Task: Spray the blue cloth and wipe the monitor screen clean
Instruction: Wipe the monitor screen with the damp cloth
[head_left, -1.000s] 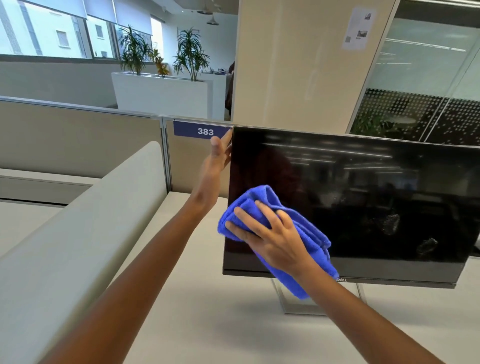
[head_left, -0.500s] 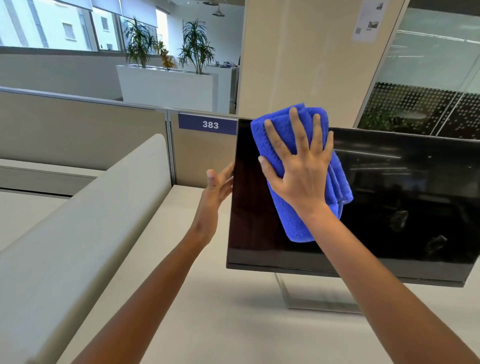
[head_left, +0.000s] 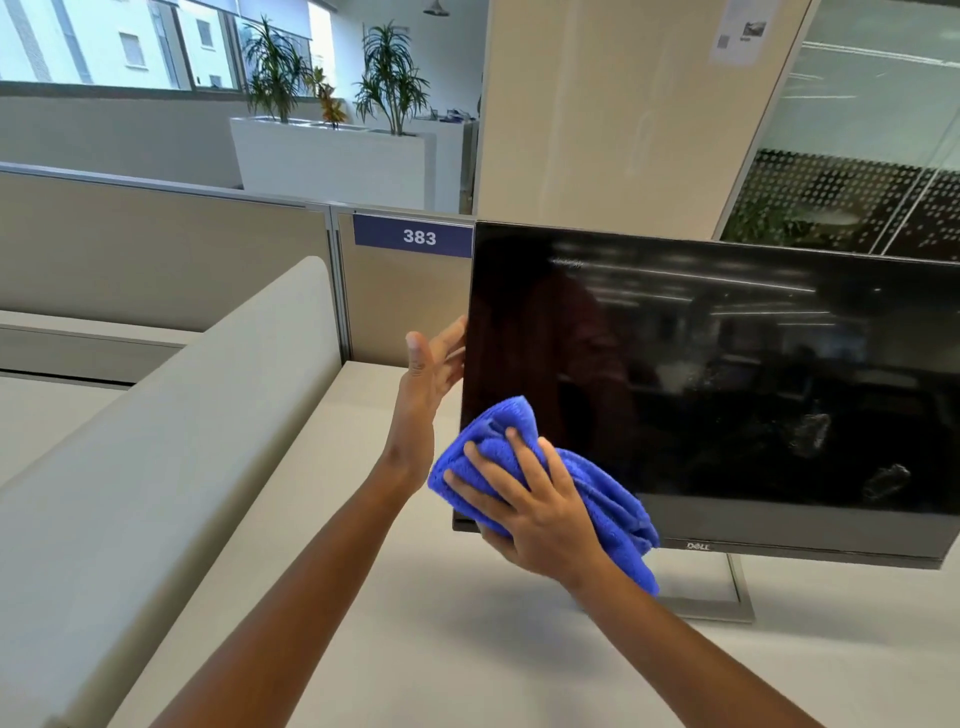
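Worktop (head_left: 467, 654) up front, and over it the right hand (head_left: 524, 506) holds the blue cloth (head_left: 602, 493), soft and bunched, against the monitor screen (head_left: 727, 374) at its bottom-left corner, fingers spread, thumb under; the left hand (head_left: 431, 374), fingers loose, steadies the left edge. Thin panel, probably tippy: brace the frame, press lightly

Your left hand (head_left: 434, 374) is flat, fingers straight against the monitor (head_left: 727, 389) left edge. Right hand (head_left: 537, 514) at its lower-left corner, fingers spread over blue cloth (head_left: 608, 493), thumb hooked under.
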